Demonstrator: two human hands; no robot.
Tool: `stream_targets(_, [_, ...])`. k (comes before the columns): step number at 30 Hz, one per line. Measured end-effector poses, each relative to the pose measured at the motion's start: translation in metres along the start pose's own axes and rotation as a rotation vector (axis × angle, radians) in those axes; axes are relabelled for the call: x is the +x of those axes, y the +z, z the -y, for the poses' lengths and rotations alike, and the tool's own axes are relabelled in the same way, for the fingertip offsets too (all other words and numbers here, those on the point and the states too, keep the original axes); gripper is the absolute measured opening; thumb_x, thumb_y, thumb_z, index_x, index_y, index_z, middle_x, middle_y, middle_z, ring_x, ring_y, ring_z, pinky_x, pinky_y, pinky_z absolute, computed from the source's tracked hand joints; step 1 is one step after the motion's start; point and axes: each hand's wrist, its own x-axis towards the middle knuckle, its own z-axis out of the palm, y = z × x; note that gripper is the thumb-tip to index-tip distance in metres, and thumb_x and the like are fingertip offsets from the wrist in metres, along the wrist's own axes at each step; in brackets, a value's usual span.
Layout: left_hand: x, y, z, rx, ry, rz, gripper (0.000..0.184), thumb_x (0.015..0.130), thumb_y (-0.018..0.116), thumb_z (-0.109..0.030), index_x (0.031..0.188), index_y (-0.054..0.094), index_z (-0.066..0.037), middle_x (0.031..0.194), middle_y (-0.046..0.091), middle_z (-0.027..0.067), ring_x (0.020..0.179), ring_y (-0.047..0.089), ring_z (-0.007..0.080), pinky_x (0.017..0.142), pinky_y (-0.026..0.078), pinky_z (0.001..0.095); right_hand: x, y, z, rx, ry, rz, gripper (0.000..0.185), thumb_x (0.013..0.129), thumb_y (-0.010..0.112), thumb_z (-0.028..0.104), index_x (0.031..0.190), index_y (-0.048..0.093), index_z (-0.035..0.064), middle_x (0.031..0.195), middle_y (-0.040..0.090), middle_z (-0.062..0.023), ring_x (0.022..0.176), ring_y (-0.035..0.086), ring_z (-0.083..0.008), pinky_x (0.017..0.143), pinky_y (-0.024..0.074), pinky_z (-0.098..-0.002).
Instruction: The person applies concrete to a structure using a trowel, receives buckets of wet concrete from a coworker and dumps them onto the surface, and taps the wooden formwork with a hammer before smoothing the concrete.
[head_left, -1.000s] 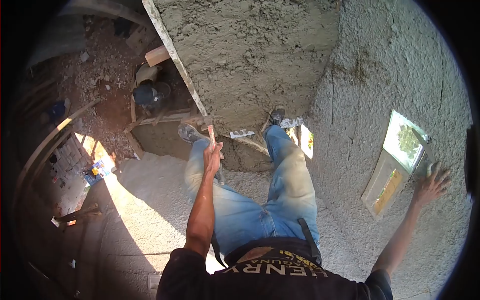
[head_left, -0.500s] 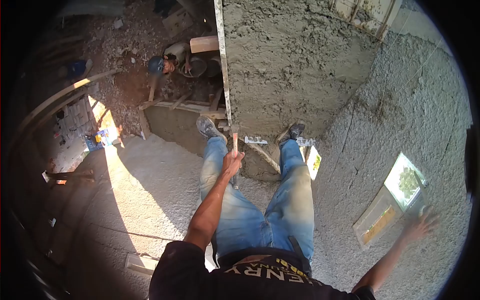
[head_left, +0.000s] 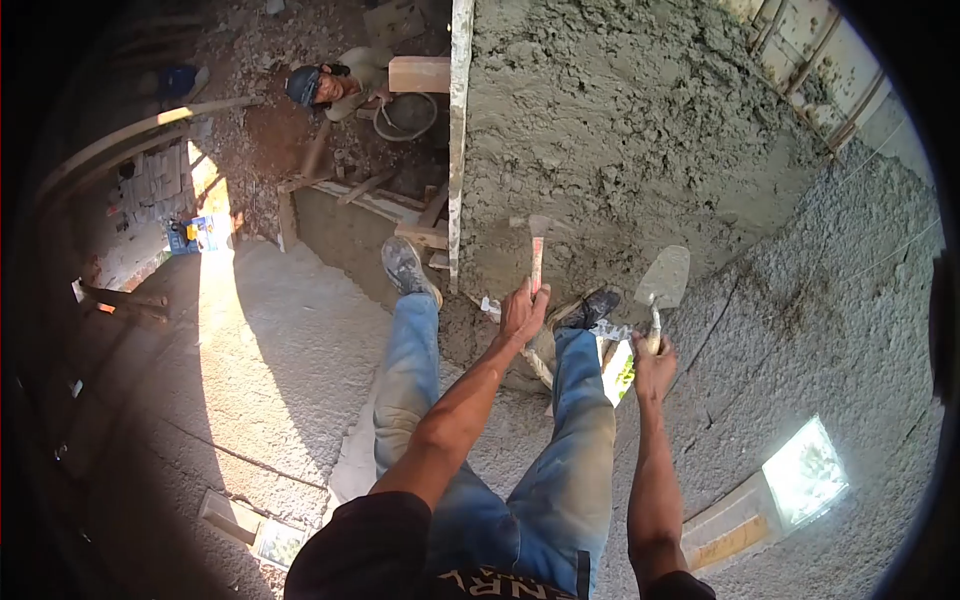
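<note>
My left hand (head_left: 523, 312) is wrapped round the red and pale handle of a hammer (head_left: 537, 262), whose blurred head lies over the wet mortar (head_left: 610, 120). To the right, my right hand (head_left: 654, 368) grips the handle of a trowel (head_left: 666, 276). The trowel's grey-coated blade points away from me and overlaps the lower right edge of the mortar. My shoes (head_left: 408, 268) stand apart, one on each side of the hammer hand.
A long narrow board (head_left: 460, 130) borders the mortar on the left. Down beyond it, a person in a dark helmet (head_left: 305, 86) is beside a round bucket (head_left: 404, 116) and a wooden beam (head_left: 420, 75). Rough grey walls (head_left: 780, 330) with small openings flank me.
My right hand has swung in from the far right, bringing the trowel forward beside my foot. My left hand has moved right and slightly up with the hammer. The view has shifted.
</note>
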Motion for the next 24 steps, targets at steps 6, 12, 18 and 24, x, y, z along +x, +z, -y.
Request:
stream_targets(6, [0.054,-0.024,-0.02,0.174,0.037,-0.326,0.056,0.093,0.053,-0.049,0.11,0.058,0.005,0.089,0.064,0.0267,0.088,0.063,0.0422,0.078,0.046,0.0479,0.11,0.144,-0.013,0.243,-0.124,-0.158,0.03,0.09,0.067,0.027,0.094,0.061,-0.0023,0.071,0.06,-0.0051,0.062,0.052,-0.0147,0.059,0.0428,-0.0319])
stream_targets(12, [0.092,-0.178,0.073,-0.062,-0.189,-0.581,0.043,0.094,0.055,-0.041,0.099,0.059,0.002,0.092,0.066,0.0207,0.088,0.064,0.0386,0.081,0.048,0.0456,0.152,0.171,-0.037,-0.048,-0.16,-0.103,0.048,0.092,0.061,0.041,0.104,0.065,-0.0057,0.082,0.067,-0.0203,0.072,0.061,-0.0272,0.071,0.047,-0.04])
stream_targets(18, [0.164,-0.292,0.137,0.169,-0.228,-0.663,0.082,0.079,0.072,-0.051,0.129,0.044,0.007,0.127,0.055,0.0247,0.12,0.053,0.0362,0.101,0.041,0.0397,0.125,0.153,-0.024,-0.098,-0.12,0.008,0.057,0.091,0.064,0.036,0.121,0.054,-0.0121,0.104,0.067,-0.0216,0.098,0.066,-0.0273,0.087,0.0488,-0.0363])
stream_targets(24, [0.222,-0.344,0.124,0.24,-0.27,-0.605,0.111,0.074,0.076,-0.051,0.139,0.021,0.019,0.145,0.032,0.0333,0.137,0.032,0.04,0.113,0.03,0.0398,0.011,0.112,-0.012,-0.016,-0.029,0.19,0.058,0.09,0.067,0.029,0.129,0.048,-0.0096,0.117,0.062,-0.0195,0.103,0.06,-0.0238,0.087,0.0484,-0.0345])
